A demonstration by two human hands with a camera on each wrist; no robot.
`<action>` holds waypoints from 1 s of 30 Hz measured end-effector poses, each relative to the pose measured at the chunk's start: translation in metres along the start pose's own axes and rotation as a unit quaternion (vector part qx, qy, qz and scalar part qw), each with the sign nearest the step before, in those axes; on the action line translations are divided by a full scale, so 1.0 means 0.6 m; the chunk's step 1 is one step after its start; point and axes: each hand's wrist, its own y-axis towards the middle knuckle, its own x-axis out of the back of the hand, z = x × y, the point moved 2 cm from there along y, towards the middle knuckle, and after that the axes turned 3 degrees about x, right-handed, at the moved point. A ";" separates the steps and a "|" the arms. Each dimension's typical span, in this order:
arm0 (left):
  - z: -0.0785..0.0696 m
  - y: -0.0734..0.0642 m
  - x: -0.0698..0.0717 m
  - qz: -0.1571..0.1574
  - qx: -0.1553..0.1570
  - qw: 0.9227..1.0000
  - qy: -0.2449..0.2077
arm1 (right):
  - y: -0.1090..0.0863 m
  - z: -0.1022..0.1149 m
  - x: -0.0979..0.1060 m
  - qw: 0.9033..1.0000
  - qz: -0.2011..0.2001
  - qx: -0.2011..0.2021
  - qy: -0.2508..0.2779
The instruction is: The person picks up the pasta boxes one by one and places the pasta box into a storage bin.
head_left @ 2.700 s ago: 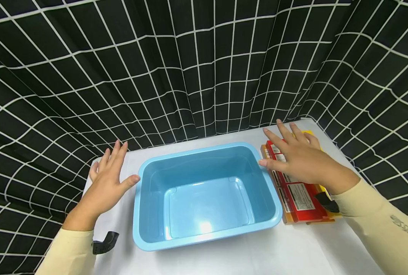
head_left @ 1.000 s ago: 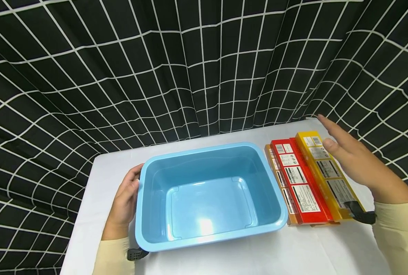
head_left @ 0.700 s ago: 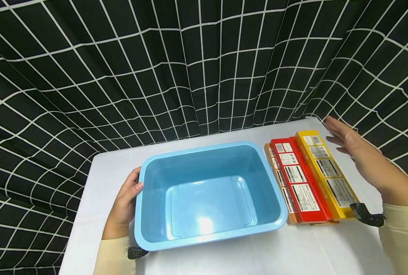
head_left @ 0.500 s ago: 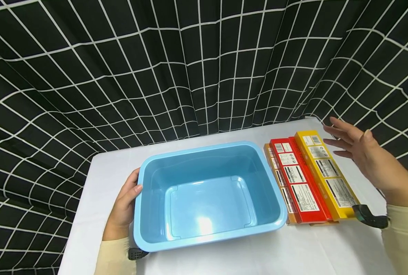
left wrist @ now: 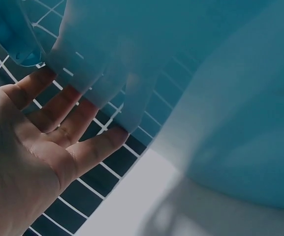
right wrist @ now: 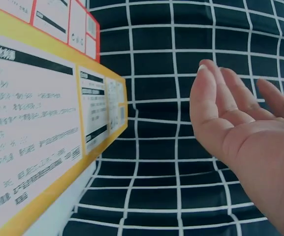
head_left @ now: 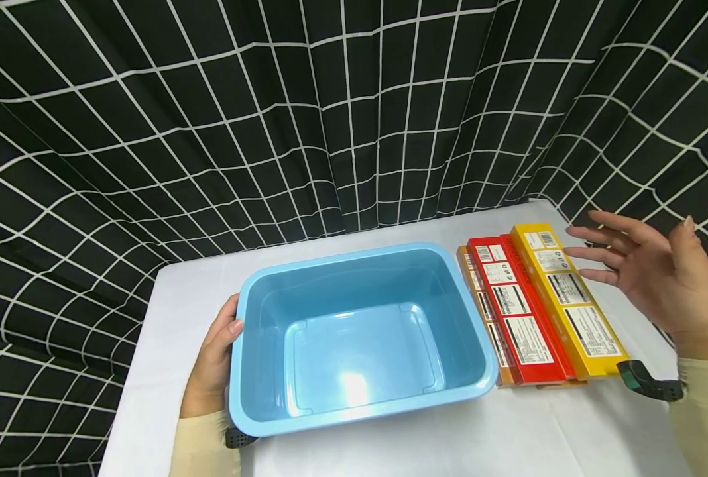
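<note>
A light blue plastic tub [head_left: 362, 358] stands in the middle of the table, with nothing inside. My left hand [head_left: 212, 361] is at its left side, thumb tip right at the rim. In the left wrist view the left fingers [left wrist: 95, 150] are nearly straight, tips against the tub's outer wall [left wrist: 220, 59]. My right hand [head_left: 664, 285] holds nothing and is lifted right of a long yellow box [head_left: 565, 298], palm turned toward it, fingers loosely bent. Left of the yellow box lie a red box [head_left: 512, 311] and an orange-brown one [head_left: 479, 298], all with white labels.
The boxes lie close beside the tub's right rim, and another orange edge shows under them. A white cloth covers the table [head_left: 330, 457]. A black curtain with white grid lines [head_left: 354, 119] closes off the back and both sides.
My left hand came in from the left to the tub's side and stays there. My right hand, earlier over the boxes, moved right past the yellow box and turned its palm inward.
</note>
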 end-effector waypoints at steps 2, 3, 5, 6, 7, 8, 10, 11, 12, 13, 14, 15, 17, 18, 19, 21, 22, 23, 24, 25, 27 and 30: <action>-0.001 0.003 -0.001 0.001 -0.004 1.000 0.000 | -0.003 -0.001 0.005 1.000 -0.008 0.008 0.013; -0.001 0.005 -0.002 0.002 -0.005 1.000 -0.001 | -0.004 -0.003 0.008 1.000 -0.012 0.011 0.020; -0.002 0.007 -0.003 0.001 -0.005 1.000 0.001 | -0.005 -0.005 0.016 0.999 -0.020 0.014 0.031; -0.002 0.008 -0.004 0.000 -0.005 1.000 0.001 | -0.006 -0.007 0.019 0.999 -0.021 0.018 0.035; -0.002 0.008 -0.004 0.000 -0.004 1.000 0.001 | -0.007 -0.008 0.021 0.999 -0.022 0.022 0.035; -0.002 0.009 -0.005 0.000 -0.003 1.000 0.002 | -0.007 -0.010 0.023 0.999 -0.023 0.025 0.035; -0.002 0.009 -0.004 0.001 -0.004 1.000 0.005 | -0.010 -0.014 0.024 0.999 -0.032 0.027 0.027; -0.002 0.010 -0.004 0.002 -0.005 1.000 0.006 | -0.011 -0.016 0.024 0.999 -0.037 0.027 0.025; -0.001 0.010 -0.004 0.003 -0.005 1.000 0.008 | -0.012 -0.018 0.023 0.998 -0.044 0.026 0.021; -0.001 0.011 -0.003 0.005 -0.006 1.000 0.008 | -0.013 -0.021 0.024 0.998 -0.052 0.019 0.015; -0.001 0.011 -0.003 0.006 -0.007 1.000 0.010 | -0.013 -0.023 0.025 0.998 -0.058 0.011 0.011; -0.001 0.012 -0.002 0.008 -0.008 1.000 0.012 | -0.013 -0.025 0.027 0.998 -0.063 0.002 0.009; -0.001 0.013 0.000 0.011 -0.013 1.000 0.015 | -0.014 -0.028 0.031 0.998 -0.068 -0.015 0.005; -0.001 0.014 0.001 0.013 -0.016 1.000 0.016 | -0.015 -0.030 0.033 0.998 -0.067 -0.022 0.000; -0.001 0.015 0.002 0.015 -0.018 1.000 0.018 | -0.016 -0.031 0.036 0.997 -0.065 -0.029 -0.002; -0.001 0.016 0.003 0.019 -0.024 0.999 0.021 | -0.019 -0.035 0.042 0.997 -0.065 -0.037 0.002; -0.001 0.016 0.004 0.022 -0.026 0.999 0.021 | -0.020 -0.037 0.045 0.997 -0.065 -0.040 0.005; -0.001 0.016 0.004 0.023 -0.026 0.999 0.022 | -0.021 -0.040 0.048 0.997 -0.065 -0.043 0.009; -0.001 0.016 0.004 0.024 -0.026 0.999 0.021 | -0.022 -0.042 0.051 0.997 -0.066 -0.045 0.014; -0.001 0.016 0.003 0.024 -0.024 0.999 0.020 | -0.022 -0.044 0.055 0.996 -0.069 -0.046 0.021; -0.001 0.015 0.003 0.023 -0.020 0.999 0.019 | -0.023 -0.049 0.061 0.996 -0.073 -0.051 0.028; -0.003 0.013 0.002 0.015 -0.015 1.000 0.017 | -0.022 -0.054 0.068 0.995 -0.068 -0.060 0.040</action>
